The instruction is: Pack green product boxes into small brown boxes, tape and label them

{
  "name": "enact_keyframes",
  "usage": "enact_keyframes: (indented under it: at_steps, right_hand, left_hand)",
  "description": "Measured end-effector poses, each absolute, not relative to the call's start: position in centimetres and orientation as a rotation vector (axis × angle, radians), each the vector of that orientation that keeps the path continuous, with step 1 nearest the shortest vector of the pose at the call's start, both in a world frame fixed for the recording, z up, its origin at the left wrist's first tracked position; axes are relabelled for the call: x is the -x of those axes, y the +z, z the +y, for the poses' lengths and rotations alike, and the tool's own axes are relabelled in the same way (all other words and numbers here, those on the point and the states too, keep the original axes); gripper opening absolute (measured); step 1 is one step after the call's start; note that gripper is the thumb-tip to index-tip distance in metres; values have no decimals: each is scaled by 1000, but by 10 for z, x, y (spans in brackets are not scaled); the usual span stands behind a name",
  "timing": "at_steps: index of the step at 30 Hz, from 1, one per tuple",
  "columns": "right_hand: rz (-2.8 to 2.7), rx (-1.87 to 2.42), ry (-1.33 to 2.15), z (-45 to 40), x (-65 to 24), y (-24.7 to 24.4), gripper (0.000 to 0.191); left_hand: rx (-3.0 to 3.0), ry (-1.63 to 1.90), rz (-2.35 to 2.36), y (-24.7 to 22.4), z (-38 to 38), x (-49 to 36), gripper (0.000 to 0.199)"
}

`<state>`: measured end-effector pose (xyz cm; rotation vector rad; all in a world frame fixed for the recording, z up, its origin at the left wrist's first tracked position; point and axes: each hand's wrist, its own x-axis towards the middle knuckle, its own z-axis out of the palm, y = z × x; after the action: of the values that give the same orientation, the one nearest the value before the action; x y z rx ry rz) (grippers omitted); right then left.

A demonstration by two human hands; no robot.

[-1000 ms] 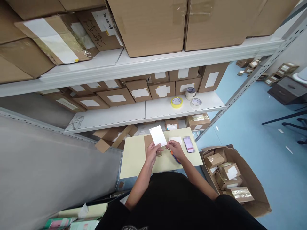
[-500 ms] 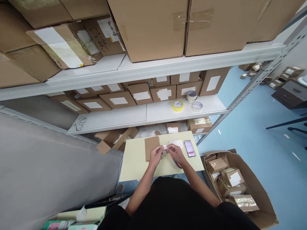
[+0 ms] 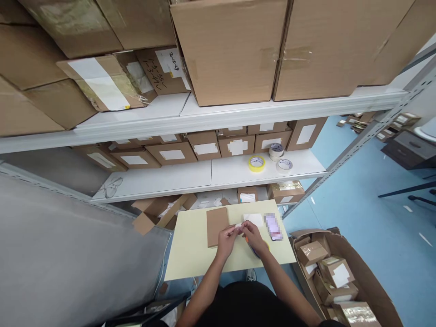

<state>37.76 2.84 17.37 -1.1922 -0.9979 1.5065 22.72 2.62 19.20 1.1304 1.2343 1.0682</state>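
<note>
Over a pale yellow table (image 3: 187, 259), my left hand (image 3: 227, 240) and my right hand (image 3: 252, 235) meet with fingers closed around a small white piece (image 3: 238, 225). What it is exactly is too small to tell. A flat brown cardboard box (image 3: 217, 225) lies just left of my left hand. Behind my right hand is a white sheet (image 3: 252, 220), and a phone (image 3: 273, 226) lies to its right. Partly hidden beneath my right hand and wrist is an orange and blue object (image 3: 252, 249).
A shelf (image 3: 170, 180) behind the table holds boxes, a yellow tape roll (image 3: 256, 163) and paler rolls (image 3: 284, 165). An open carton (image 3: 160, 211) stands behind left. At the right, a large carton (image 3: 371, 272) holds several small boxes.
The view has shifted, so the shelves and table sit lower. My hands have drawn closer together around the white piece, and the flat box shows more fully beside them.
</note>
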Motion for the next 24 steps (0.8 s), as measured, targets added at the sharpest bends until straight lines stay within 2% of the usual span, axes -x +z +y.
enact_keyframes:
  at_steps: [6,10,14,20,22,24]
  right_hand:
    - [-1042,1174,1517,31,-347,181,39]
    - [-1016,1191,1499,34,-315,183,37]
    - [-840,1206,1369,43,-302,181,31]
    - [-541,1354,1080,64,-288,167,36]
    - [-512,1401,1076,72,-266,158,29]
    - [-498,1412,1148,82,-232,147,33]
  left_hand:
    - [-1070,1039,1182,195,37,-199,42]
    - [-928,1023,1145,188,45,-162,50]
    - [-669,1188,1198,182,60,-108,53]
    - [-492,1482,1391,176,92,-13,51]
    - [-549,1503,1403,174,94,9,48]
    - [-616,1501,1379,171,90,28,47]
